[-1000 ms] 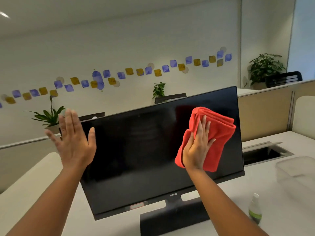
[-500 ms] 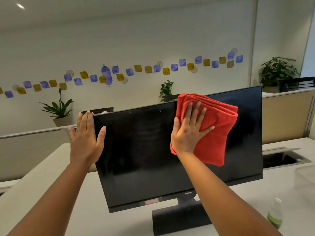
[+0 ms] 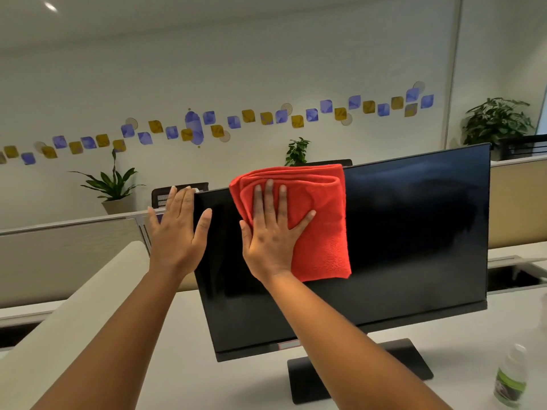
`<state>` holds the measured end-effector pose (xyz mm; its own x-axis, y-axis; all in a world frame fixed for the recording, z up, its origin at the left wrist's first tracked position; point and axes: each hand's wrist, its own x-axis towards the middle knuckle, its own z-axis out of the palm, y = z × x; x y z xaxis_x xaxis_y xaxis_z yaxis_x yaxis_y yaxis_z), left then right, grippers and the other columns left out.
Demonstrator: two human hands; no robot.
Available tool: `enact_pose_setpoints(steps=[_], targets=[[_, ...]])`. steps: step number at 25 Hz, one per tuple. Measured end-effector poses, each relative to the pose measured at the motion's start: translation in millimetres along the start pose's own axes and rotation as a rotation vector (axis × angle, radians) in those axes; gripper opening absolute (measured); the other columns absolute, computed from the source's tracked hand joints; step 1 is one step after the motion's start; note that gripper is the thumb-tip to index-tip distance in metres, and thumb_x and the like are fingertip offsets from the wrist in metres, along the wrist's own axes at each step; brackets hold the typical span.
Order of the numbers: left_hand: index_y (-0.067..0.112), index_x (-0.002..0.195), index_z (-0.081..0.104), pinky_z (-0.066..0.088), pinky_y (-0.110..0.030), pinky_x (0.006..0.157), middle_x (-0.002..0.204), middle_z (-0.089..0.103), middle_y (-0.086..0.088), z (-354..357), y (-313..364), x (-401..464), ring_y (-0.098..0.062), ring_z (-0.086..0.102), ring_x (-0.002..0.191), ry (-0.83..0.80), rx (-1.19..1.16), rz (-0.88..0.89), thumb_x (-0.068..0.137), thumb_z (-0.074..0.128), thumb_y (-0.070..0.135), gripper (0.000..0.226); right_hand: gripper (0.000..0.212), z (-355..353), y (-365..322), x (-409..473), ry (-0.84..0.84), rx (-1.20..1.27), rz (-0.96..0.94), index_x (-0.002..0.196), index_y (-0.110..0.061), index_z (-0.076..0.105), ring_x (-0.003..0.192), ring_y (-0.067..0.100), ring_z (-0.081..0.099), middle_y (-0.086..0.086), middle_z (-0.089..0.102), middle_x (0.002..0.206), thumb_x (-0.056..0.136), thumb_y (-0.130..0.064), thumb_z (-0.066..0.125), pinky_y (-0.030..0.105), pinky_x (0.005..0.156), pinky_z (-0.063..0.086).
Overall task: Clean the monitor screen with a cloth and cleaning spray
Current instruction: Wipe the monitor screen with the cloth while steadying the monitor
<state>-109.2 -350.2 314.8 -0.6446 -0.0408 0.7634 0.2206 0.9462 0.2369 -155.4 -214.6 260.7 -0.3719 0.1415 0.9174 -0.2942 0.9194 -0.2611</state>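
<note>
I see a folded red microfiber cloth (image 3: 313, 220) lying flat against the upper left of the black monitor screen (image 3: 414, 232), under the straight, spread fingers of the right hand (image 3: 273, 232), which presses it there. The left hand (image 3: 177, 229), fingers straight and together, braces the monitor's left edge, thumb on the front. A small spray bottle (image 3: 510, 377) stands on the white desk (image 3: 461, 329) at lower right; its green label is too blurred to read.
</note>
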Motion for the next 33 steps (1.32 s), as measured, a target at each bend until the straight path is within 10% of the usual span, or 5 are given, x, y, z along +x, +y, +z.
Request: enact_pose_setpoints(steps=[12,20,24,33], targets=[[0.016,0.139,0.028,-0.008,-0.051,0.111,0.149,0.029,-0.005,-14.2,-8.0,4.8,-0.015,0.006,0.141,-0.059,-0.005,0.067,0.077,0.002,0.061,0.081,0.060,-2.6,38.5,-111.5,-0.214,-0.201,-0.619,0.141,-0.032,0.031,0.144,0.015,0.002,-0.012,0.033,0.149,0.085,-0.040,0.050,0.065,0.103,0.004],[0.017,0.142,0.021,-0.011,-0.049,0.111,0.152,0.021,-0.002,-13.6,-4.5,7.0,-0.013,-0.001,0.141,-0.139,-0.039,0.049,0.084,0.010,0.051,0.068,0.062,-29.3,111.5,-40.1,-0.100,-0.210,-0.144,0.140,-0.050,0.006,0.143,0.020,-0.019,-0.007,-0.021,0.155,0.084,-0.066,0.028,0.070,0.099,-0.015],[0.017,0.141,0.022,-0.010,-0.050,0.111,0.152,0.021,-0.002,-13.7,-6.4,7.6,-0.013,0.000,0.142,-0.156,-0.055,0.027,0.085,0.010,0.050,0.066,0.061,-20.5,63.6,-1.9,-0.063,-0.148,-0.017,0.144,-0.042,0.010,0.139,0.021,-0.029,0.003,-0.007,0.156,0.088,-0.064,0.021,0.073,0.098,-0.010],[0.014,0.141,0.022,-0.010,-0.054,0.110,0.152,0.022,-0.004,-10.5,-6.5,2.9,-0.016,0.000,0.142,-0.098,0.025,0.037,0.080,0.008,0.059,0.077,0.065,3.7,12.9,-54.8,-0.252,-0.099,-0.553,0.144,-0.034,0.021,0.141,0.020,-0.025,-0.001,0.011,0.153,0.084,-0.053,0.039,0.070,0.100,-0.012]])
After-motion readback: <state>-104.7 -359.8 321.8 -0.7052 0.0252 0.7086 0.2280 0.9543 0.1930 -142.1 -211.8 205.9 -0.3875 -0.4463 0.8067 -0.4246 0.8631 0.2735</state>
